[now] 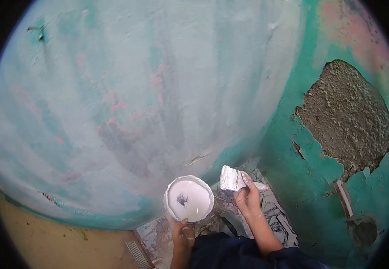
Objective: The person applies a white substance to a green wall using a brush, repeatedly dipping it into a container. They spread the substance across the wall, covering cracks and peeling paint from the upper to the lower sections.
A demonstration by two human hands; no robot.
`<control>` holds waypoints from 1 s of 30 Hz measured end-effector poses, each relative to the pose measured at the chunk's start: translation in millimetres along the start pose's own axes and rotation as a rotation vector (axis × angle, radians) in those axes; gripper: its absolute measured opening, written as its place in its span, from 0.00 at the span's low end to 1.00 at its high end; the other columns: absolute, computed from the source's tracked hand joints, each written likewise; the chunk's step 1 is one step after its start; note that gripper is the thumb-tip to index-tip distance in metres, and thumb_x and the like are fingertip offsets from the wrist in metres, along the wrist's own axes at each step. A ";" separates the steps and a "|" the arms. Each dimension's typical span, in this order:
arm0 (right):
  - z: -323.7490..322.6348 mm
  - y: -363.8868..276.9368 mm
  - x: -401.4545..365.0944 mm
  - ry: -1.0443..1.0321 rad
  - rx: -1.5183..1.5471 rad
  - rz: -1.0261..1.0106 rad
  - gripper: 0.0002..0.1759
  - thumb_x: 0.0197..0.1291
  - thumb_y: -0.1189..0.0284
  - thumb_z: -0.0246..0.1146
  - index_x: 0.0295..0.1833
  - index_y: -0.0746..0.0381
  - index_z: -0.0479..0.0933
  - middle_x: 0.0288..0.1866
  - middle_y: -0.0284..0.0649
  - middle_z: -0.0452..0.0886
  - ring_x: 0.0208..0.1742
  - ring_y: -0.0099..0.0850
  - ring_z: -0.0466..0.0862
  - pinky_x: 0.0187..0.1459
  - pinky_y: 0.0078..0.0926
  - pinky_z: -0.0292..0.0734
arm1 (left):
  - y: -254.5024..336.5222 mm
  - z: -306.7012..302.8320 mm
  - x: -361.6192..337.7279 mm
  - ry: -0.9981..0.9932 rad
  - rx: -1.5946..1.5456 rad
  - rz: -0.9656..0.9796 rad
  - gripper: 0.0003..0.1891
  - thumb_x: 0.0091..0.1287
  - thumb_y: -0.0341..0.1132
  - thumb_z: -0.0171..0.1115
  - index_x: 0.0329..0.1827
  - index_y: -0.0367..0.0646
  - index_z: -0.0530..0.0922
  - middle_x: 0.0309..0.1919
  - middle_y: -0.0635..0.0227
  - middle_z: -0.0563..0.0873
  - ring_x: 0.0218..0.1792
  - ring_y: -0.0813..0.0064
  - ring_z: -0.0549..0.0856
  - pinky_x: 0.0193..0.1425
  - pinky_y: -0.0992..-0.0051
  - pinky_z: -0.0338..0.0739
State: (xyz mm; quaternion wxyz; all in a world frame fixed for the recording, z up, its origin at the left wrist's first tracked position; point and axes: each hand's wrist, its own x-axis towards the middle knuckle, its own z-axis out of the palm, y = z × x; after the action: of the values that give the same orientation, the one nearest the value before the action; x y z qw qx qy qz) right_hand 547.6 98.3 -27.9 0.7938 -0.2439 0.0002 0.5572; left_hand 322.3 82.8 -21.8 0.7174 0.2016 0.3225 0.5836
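Note:
A round white tub (167, 201) of white paint is tilted toward me, with a dark patch visible in the paint. My left hand (181, 232) grips it from below at its near side. To the right of the tub, my right hand (249, 195) is closed around a wide paintbrush (231, 179). White paint coats the brush head, which points left, and its handle sticks out to the right of my fingers. White smears mark my right fingers. Brush and tub are apart, both in front of the painted wall (194, 89).
Streaky whitish paint covers the wall over turquoise and pink. On the right, a turquoise wall (288, 148) has a large patch of bare rough plaster (347, 116). Broken debris (277, 215) litters the floor below. A hook (40, 32) protrudes at upper left.

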 end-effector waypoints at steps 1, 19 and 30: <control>-6.5 -5.9 7.7 0.016 -0.008 -0.053 0.16 0.70 0.75 0.56 0.61 0.64 0.70 0.61 0.45 0.76 0.66 0.36 0.76 0.70 0.36 0.70 | -2.7 3.8 3.1 -0.015 0.010 -0.009 0.44 0.53 0.27 0.59 0.76 0.52 0.52 0.69 0.54 0.65 0.69 0.53 0.70 0.66 0.48 0.73; 47.6 -165.5 239.6 0.086 -0.241 -0.588 0.23 0.74 0.69 0.55 0.71 0.61 0.67 0.68 0.43 0.71 0.68 0.36 0.73 0.69 0.38 0.70 | -53.1 72.5 29.2 0.382 0.377 -0.097 0.34 0.64 0.30 0.60 0.75 0.48 0.62 0.59 0.61 0.77 0.53 0.69 0.78 0.49 0.72 0.78; -42.0 -121.0 295.1 0.277 -0.569 -0.591 0.17 0.70 0.71 0.59 0.62 0.63 0.70 0.50 0.42 0.81 0.42 0.27 0.84 0.37 0.22 0.82 | -72.5 98.5 51.5 0.402 0.306 -0.246 0.33 0.63 0.28 0.59 0.74 0.49 0.63 0.62 0.66 0.76 0.55 0.68 0.78 0.57 0.71 0.77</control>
State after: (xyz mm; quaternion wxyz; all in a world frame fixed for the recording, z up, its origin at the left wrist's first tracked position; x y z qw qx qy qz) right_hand 777.9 311.6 -98.4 0.8129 -0.5149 -0.1167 0.2460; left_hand 448.1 123.9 -11.8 0.6659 0.1472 0.5648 0.4647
